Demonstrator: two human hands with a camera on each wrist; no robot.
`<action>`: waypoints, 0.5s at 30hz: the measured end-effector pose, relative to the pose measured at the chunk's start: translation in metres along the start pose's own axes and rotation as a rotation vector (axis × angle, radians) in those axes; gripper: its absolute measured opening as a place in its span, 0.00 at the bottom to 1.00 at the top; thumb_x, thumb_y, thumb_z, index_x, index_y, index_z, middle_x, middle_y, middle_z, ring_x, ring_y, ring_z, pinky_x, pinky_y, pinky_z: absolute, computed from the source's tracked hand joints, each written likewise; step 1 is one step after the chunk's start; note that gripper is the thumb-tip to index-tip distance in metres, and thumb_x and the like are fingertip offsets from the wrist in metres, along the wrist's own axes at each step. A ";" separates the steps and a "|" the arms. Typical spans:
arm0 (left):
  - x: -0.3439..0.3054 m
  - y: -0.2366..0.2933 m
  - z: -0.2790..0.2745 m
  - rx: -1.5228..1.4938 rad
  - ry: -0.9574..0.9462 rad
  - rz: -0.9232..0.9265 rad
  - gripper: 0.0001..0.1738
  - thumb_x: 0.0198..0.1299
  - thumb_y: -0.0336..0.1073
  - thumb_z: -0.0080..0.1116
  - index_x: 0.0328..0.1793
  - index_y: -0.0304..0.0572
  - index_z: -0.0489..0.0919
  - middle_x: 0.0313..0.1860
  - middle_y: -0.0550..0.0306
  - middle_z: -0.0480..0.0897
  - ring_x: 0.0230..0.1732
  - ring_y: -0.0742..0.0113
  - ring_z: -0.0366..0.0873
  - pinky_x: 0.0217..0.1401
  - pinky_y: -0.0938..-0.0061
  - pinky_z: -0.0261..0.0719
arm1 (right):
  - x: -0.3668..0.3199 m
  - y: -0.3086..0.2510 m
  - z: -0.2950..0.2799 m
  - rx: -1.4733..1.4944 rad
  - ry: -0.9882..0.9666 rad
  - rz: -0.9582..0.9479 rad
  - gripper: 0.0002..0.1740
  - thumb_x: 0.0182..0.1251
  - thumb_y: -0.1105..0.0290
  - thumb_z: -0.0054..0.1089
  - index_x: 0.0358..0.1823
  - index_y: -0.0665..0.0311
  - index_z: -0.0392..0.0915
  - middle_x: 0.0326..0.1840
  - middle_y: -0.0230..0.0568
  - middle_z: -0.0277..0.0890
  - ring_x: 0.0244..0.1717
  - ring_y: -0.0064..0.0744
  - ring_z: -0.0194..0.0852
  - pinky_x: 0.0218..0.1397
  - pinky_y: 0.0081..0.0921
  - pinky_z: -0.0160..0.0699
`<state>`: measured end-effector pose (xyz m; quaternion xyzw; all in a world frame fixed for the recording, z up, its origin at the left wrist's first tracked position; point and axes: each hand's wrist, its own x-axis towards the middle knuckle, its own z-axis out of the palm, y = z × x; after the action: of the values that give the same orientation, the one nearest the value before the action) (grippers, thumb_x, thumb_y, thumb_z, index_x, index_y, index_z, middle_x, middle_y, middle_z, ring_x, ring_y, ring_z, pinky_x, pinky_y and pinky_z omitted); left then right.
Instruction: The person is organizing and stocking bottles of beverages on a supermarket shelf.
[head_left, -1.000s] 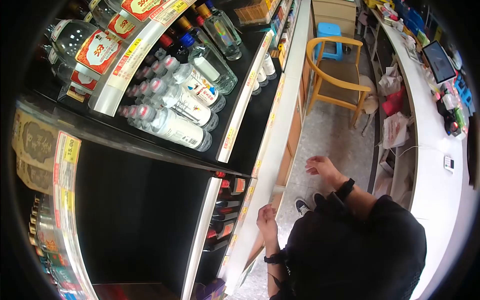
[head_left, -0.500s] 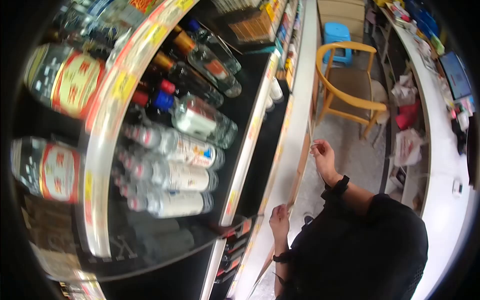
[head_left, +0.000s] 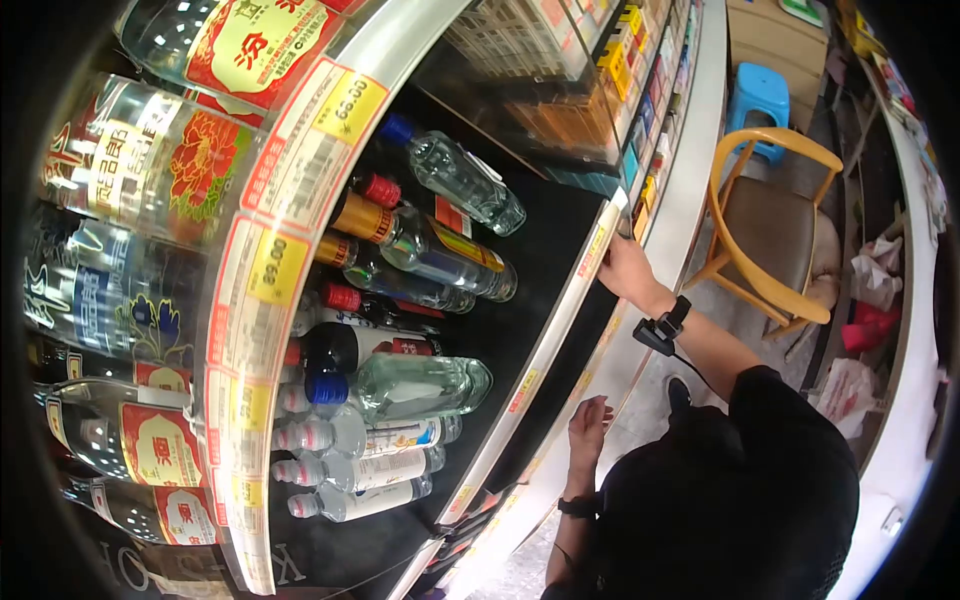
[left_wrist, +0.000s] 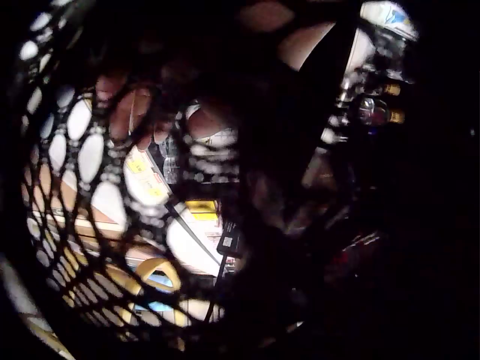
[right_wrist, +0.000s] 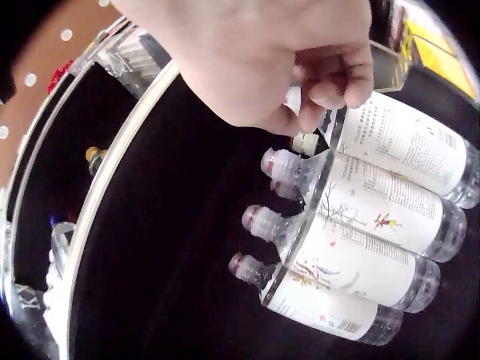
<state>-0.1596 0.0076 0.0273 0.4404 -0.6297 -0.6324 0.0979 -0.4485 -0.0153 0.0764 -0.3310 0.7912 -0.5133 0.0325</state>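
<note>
R hand (right_wrist: 255,60) pinches btl cap (right_wrist: 293,97), L hand (head_left: 589,428) loosely curled; tag (head_left: 272,265) reads "89.00".

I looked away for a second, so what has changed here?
The right hand has moved forward and left from above the floor to the shelf edge, where it appears to grip a white-labelled bottle. The left hand stays empty; the chair and stool stay put.
</note>
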 end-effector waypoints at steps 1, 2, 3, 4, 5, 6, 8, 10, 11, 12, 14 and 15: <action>0.009 0.006 0.007 0.001 -0.001 0.003 0.18 0.69 0.45 0.52 0.52 0.37 0.79 0.38 0.55 0.83 0.39 0.68 0.81 0.42 0.75 0.77 | 0.009 0.005 -0.001 0.000 -0.014 -0.006 0.17 0.56 0.69 0.60 0.46 0.71 0.75 0.29 0.58 0.79 0.32 0.60 0.78 0.39 0.47 0.79; 0.012 0.009 0.008 0.012 -0.010 0.007 0.18 0.70 0.45 0.52 0.52 0.37 0.79 0.37 0.55 0.83 0.39 0.69 0.81 0.43 0.75 0.77 | 0.010 0.004 -0.003 -0.003 -0.017 -0.030 0.15 0.55 0.69 0.60 0.42 0.71 0.76 0.28 0.58 0.79 0.32 0.60 0.78 0.39 0.46 0.79; 0.018 0.009 0.011 0.007 -0.010 0.008 0.18 0.70 0.45 0.52 0.52 0.37 0.79 0.37 0.55 0.83 0.39 0.69 0.81 0.43 0.75 0.77 | 0.013 0.005 -0.005 -0.009 -0.018 -0.057 0.13 0.54 0.70 0.61 0.38 0.71 0.78 0.28 0.58 0.79 0.32 0.60 0.78 0.39 0.46 0.79; 0.026 0.010 0.020 0.009 -0.019 0.004 0.19 0.70 0.45 0.52 0.51 0.37 0.79 0.37 0.55 0.83 0.39 0.69 0.81 0.43 0.75 0.77 | 0.019 0.015 -0.004 -0.018 -0.025 -0.055 0.13 0.54 0.70 0.61 0.38 0.71 0.78 0.28 0.58 0.79 0.32 0.60 0.78 0.39 0.46 0.79; 0.028 0.011 0.020 0.018 -0.023 0.006 0.19 0.70 0.46 0.51 0.51 0.37 0.79 0.37 0.56 0.83 0.39 0.69 0.80 0.42 0.75 0.77 | 0.020 0.019 0.004 -0.053 -0.033 -0.090 0.11 0.53 0.70 0.62 0.35 0.71 0.79 0.28 0.58 0.78 0.32 0.60 0.79 0.39 0.46 0.80; 0.030 0.014 0.024 0.014 -0.027 0.003 0.19 0.70 0.46 0.51 0.51 0.37 0.79 0.37 0.56 0.83 0.39 0.69 0.80 0.42 0.75 0.77 | 0.023 0.016 0.002 -0.093 -0.040 -0.123 0.10 0.52 0.70 0.63 0.32 0.70 0.80 0.27 0.58 0.78 0.32 0.59 0.79 0.38 0.45 0.80; 0.036 0.022 0.035 0.014 -0.036 0.010 0.19 0.70 0.46 0.51 0.51 0.37 0.79 0.38 0.57 0.82 0.39 0.69 0.80 0.43 0.75 0.77 | 0.018 0.010 -0.006 -0.098 -0.007 -0.097 0.10 0.50 0.69 0.64 0.31 0.69 0.80 0.27 0.58 0.78 0.32 0.58 0.79 0.37 0.44 0.80; 0.050 0.025 0.043 0.002 -0.039 0.005 0.20 0.71 0.47 0.50 0.52 0.37 0.79 0.40 0.56 0.83 0.40 0.69 0.80 0.43 0.75 0.76 | 0.018 0.004 -0.012 -0.062 0.035 -0.092 0.11 0.49 0.68 0.66 0.30 0.69 0.79 0.27 0.58 0.77 0.30 0.58 0.78 0.36 0.44 0.80; 0.059 0.026 0.048 -0.052 -0.041 0.022 0.21 0.71 0.48 0.48 0.52 0.37 0.79 0.42 0.55 0.83 0.40 0.68 0.80 0.44 0.75 0.76 | 0.013 -0.001 -0.017 -0.029 0.045 -0.072 0.11 0.48 0.68 0.67 0.31 0.68 0.79 0.27 0.54 0.77 0.31 0.56 0.78 0.36 0.42 0.80; 0.067 0.028 0.051 -0.107 -0.041 0.039 0.22 0.72 0.49 0.47 0.53 0.37 0.79 0.44 0.53 0.83 0.41 0.67 0.81 0.44 0.74 0.76 | 0.006 0.000 -0.021 -0.031 0.047 -0.167 0.15 0.48 0.68 0.68 0.37 0.68 0.79 0.35 0.52 0.76 0.39 0.55 0.78 0.41 0.41 0.79; 0.076 0.046 0.057 -0.144 -0.037 0.052 0.26 0.73 0.52 0.42 0.55 0.36 0.77 0.50 0.50 0.82 0.44 0.64 0.81 0.46 0.72 0.77 | -0.004 -0.008 -0.025 -0.034 0.144 -0.298 0.23 0.48 0.69 0.68 0.47 0.68 0.75 0.46 0.54 0.71 0.48 0.56 0.74 0.47 0.41 0.78; 0.080 0.056 0.062 -0.200 -0.032 0.061 0.28 0.73 0.53 0.40 0.56 0.35 0.77 0.51 0.50 0.81 0.46 0.63 0.81 0.47 0.70 0.78 | -0.007 -0.009 -0.023 -0.031 0.135 -0.309 0.23 0.48 0.69 0.68 0.47 0.68 0.75 0.46 0.54 0.71 0.48 0.56 0.74 0.47 0.41 0.78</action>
<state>-0.2732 -0.0133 0.0304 0.3989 -0.5781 -0.6957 0.1504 -0.4482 0.0047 0.0929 -0.4139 0.7390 -0.5210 -0.1050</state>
